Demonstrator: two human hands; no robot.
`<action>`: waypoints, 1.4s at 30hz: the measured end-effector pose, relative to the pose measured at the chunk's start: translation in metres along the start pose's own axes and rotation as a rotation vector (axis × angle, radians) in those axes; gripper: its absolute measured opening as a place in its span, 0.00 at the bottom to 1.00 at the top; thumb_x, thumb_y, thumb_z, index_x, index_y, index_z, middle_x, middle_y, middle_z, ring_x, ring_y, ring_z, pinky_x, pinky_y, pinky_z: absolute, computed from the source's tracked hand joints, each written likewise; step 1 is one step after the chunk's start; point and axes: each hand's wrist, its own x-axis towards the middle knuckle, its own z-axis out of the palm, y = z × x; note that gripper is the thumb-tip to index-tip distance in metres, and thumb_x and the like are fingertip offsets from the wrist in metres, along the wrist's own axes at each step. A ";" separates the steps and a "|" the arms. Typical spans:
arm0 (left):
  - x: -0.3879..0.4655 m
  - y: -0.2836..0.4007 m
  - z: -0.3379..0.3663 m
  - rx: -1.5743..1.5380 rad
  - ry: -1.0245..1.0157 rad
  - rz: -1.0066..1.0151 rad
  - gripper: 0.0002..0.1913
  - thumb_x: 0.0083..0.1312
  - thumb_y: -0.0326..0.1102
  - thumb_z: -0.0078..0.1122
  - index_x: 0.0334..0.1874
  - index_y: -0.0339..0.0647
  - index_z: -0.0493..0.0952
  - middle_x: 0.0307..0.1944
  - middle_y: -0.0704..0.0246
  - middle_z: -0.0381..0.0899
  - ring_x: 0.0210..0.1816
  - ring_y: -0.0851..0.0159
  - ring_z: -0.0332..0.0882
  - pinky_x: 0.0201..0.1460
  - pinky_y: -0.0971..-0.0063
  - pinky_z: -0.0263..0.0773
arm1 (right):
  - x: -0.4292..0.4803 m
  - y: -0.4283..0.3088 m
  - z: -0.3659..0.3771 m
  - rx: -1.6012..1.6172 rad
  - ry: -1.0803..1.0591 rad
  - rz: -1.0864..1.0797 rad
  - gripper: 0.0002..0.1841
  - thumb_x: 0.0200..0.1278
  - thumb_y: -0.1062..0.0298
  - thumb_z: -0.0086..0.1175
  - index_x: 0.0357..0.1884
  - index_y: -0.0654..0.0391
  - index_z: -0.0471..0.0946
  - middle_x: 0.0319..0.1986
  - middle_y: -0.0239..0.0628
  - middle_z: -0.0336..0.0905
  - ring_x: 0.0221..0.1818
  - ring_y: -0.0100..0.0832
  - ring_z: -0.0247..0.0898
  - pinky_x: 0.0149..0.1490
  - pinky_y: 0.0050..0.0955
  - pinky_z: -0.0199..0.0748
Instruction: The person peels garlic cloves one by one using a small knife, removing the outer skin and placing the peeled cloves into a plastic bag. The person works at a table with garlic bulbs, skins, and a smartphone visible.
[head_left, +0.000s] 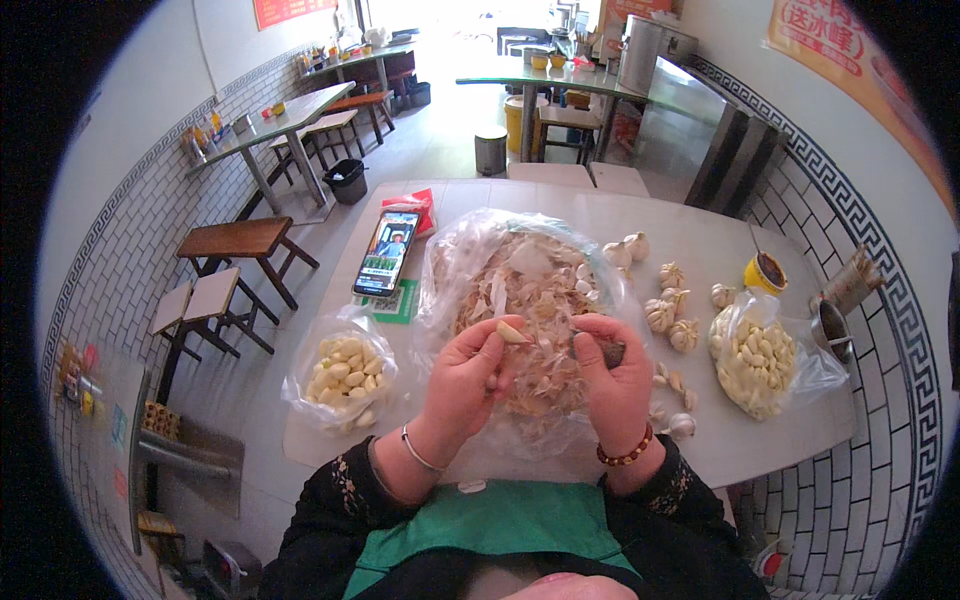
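My left hand pinches a garlic clove between thumb and fingertips. Beside it, my right hand is curled around a dark, rounded object, mostly hidden by the fingers; I cannot tell what it is. Both hands are over a large clear plastic bag full of papery garlic skins. A smaller bag of peeled cloves stands on the left, and another bag of peeled cloves on the right. Whole garlic bulbs and a few loose cloves lie right of the skins.
A phone with its screen lit rests near a red packet and a green card. At the table's right are a yellow cup, a metal pot and a holder of sticks. Benches and stools stand beyond the table.
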 end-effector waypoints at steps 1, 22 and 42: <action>0.000 0.000 0.000 -0.037 -0.016 0.001 0.14 0.72 0.36 0.44 0.53 0.36 0.71 0.39 0.66 0.78 0.19 0.78 0.60 0.19 0.87 0.58 | 0.001 0.000 0.000 -0.069 -0.036 -0.009 0.05 0.62 0.71 0.56 0.36 0.61 0.74 0.37 0.33 0.79 0.34 0.18 0.70 0.41 0.19 0.70; -0.010 0.002 0.008 0.538 -0.078 0.321 0.11 0.64 0.20 0.50 0.46 0.35 0.76 0.40 0.69 0.79 0.27 0.78 0.73 0.28 0.86 0.70 | -0.003 0.001 0.001 0.264 -0.164 0.235 0.05 0.61 0.72 0.57 0.31 0.62 0.74 0.32 0.33 0.81 0.31 0.18 0.72 0.34 0.18 0.70; -0.009 0.001 0.006 0.747 0.025 0.408 0.09 0.58 0.24 0.62 0.41 0.38 0.77 0.33 0.72 0.79 0.28 0.80 0.72 0.27 0.86 0.68 | -0.010 -0.002 0.002 0.028 -0.085 0.057 0.06 0.60 0.73 0.57 0.29 0.62 0.73 0.32 0.36 0.80 0.30 0.20 0.71 0.36 0.19 0.70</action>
